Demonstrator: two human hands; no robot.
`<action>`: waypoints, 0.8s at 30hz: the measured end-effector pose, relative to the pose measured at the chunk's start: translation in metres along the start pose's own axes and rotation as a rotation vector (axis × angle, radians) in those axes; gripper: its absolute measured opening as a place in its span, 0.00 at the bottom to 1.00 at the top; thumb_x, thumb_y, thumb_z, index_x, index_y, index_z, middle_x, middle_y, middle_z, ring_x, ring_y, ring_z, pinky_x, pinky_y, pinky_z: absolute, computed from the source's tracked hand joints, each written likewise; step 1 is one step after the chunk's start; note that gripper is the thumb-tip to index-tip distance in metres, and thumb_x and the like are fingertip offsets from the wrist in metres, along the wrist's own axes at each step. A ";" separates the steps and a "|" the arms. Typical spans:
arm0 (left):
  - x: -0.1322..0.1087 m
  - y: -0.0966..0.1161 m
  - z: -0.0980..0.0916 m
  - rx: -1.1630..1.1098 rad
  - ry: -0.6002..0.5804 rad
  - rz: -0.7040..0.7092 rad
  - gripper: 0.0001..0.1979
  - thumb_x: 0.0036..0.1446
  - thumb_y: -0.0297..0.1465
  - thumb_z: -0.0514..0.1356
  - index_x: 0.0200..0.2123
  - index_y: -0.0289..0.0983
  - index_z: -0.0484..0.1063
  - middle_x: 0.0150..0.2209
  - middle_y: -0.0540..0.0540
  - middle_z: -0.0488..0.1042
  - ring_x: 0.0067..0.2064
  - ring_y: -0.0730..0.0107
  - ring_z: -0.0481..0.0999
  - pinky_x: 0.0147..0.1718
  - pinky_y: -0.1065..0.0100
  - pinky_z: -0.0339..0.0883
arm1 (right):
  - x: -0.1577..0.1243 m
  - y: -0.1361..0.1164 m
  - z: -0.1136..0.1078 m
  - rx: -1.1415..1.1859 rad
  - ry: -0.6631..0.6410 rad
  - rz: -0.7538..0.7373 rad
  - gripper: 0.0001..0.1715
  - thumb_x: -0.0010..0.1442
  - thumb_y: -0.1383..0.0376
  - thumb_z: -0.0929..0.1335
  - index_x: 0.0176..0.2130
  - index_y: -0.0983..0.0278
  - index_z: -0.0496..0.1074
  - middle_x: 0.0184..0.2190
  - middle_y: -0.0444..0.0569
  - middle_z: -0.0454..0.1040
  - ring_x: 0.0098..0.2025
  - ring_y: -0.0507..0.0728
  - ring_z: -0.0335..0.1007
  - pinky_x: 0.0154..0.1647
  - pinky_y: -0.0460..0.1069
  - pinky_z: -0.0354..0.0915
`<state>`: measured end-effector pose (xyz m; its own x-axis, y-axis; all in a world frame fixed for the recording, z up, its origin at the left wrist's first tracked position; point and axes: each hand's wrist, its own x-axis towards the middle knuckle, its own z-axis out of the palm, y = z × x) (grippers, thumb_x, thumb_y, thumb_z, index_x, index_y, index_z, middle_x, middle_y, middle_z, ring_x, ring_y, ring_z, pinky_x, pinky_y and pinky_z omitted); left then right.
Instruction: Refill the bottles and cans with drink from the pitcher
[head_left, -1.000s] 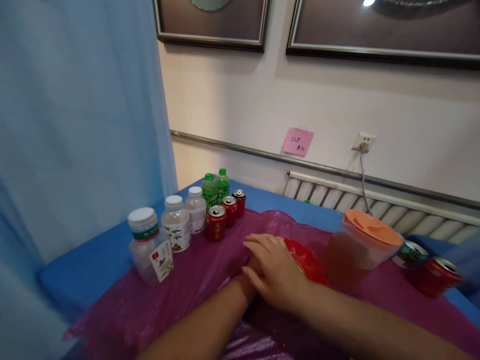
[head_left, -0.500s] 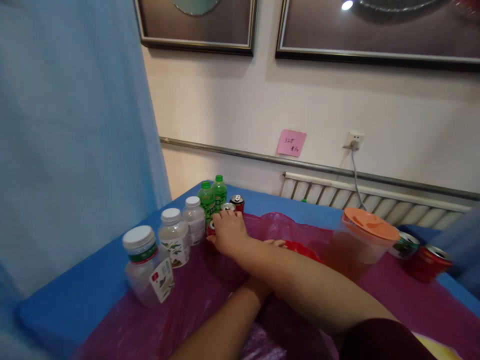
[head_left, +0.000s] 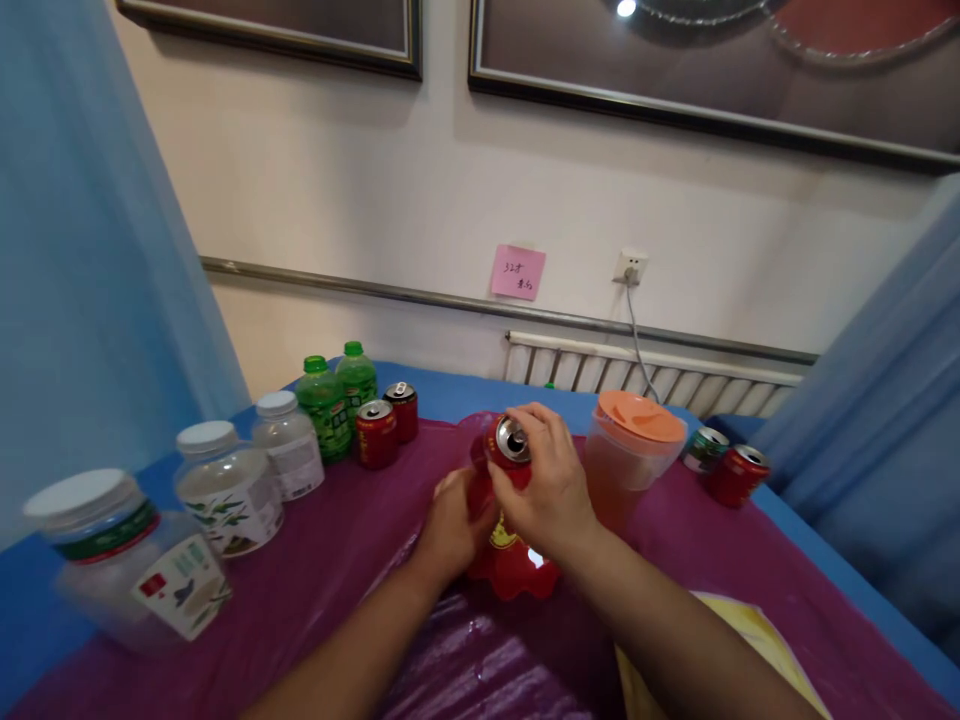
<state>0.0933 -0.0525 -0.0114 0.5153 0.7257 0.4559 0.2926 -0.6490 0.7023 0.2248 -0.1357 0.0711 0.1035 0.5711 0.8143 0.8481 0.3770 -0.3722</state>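
A red drink can (head_left: 495, 445), its open silver top tipped toward me, is in the grip of my right hand (head_left: 551, 480). Its lower part is hidden behind the fingers. My left hand (head_left: 448, 530) curls at the left side of a scalloped red tray (head_left: 517, 575) with a yellow print. Something red lies within its fingers, and I cannot tell whether that is the tray's edge or the can. Just beyond the right hand stands a clear pitcher (head_left: 611, 485) with an orange lid and brownish liquid.
On the left stand two red cans (head_left: 376, 440), two green bottles (head_left: 324, 415) and several white-capped clear jars (head_left: 229, 495). A green-and-white can (head_left: 703, 452) and a red can (head_left: 739, 478) are at the right. Purple plastic sheeting (head_left: 337, 560) covers the blue table.
My right hand has come back from the row of cans and now holds a red can over the tray. My arms are uncrossed, and the view has swung right.
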 end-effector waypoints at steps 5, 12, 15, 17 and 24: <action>-0.002 0.002 -0.004 0.031 0.094 -0.003 0.23 0.57 0.36 0.63 0.56 0.37 0.71 0.54 0.38 0.77 0.57 0.51 0.76 0.59 0.48 0.68 | -0.015 0.035 -0.012 0.019 0.038 0.054 0.33 0.58 0.68 0.69 0.62 0.63 0.63 0.57 0.59 0.68 0.61 0.65 0.64 0.63 0.63 0.63; -0.012 0.013 -0.007 -0.056 -0.024 0.094 0.39 0.60 0.41 0.63 0.69 0.37 0.52 0.69 0.35 0.61 0.68 0.50 0.64 0.67 0.48 0.59 | -0.022 0.058 -0.005 0.311 -0.289 0.009 0.37 0.52 0.70 0.70 0.61 0.62 0.63 0.58 0.56 0.70 0.61 0.61 0.66 0.65 0.59 0.63; -0.012 0.016 -0.007 -0.052 -0.076 0.088 0.38 0.60 0.41 0.62 0.69 0.37 0.54 0.68 0.35 0.63 0.67 0.49 0.66 0.67 0.47 0.59 | -0.021 0.063 -0.005 0.378 -0.367 0.001 0.38 0.51 0.70 0.71 0.61 0.62 0.63 0.58 0.55 0.71 0.60 0.61 0.67 0.65 0.59 0.63; -0.010 0.018 -0.007 -0.070 -0.104 0.075 0.38 0.60 0.42 0.62 0.69 0.36 0.54 0.67 0.34 0.65 0.66 0.48 0.68 0.66 0.47 0.60 | -0.020 0.065 -0.007 0.432 -0.383 0.018 0.38 0.52 0.68 0.72 0.60 0.62 0.64 0.57 0.54 0.71 0.59 0.60 0.68 0.63 0.57 0.64; -0.005 0.019 -0.008 -0.045 -0.088 -0.017 0.35 0.54 0.43 0.66 0.62 0.35 0.65 0.59 0.35 0.74 0.58 0.47 0.76 0.58 0.49 0.69 | -0.019 0.064 -0.010 0.504 -0.396 0.110 0.42 0.51 0.63 0.77 0.61 0.61 0.63 0.60 0.55 0.70 0.62 0.61 0.67 0.64 0.58 0.63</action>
<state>0.0895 -0.0667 0.0039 0.5798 0.7123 0.3956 0.2664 -0.6246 0.7341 0.2825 -0.1300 0.0364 -0.1050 0.8153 0.5695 0.4857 0.5417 -0.6860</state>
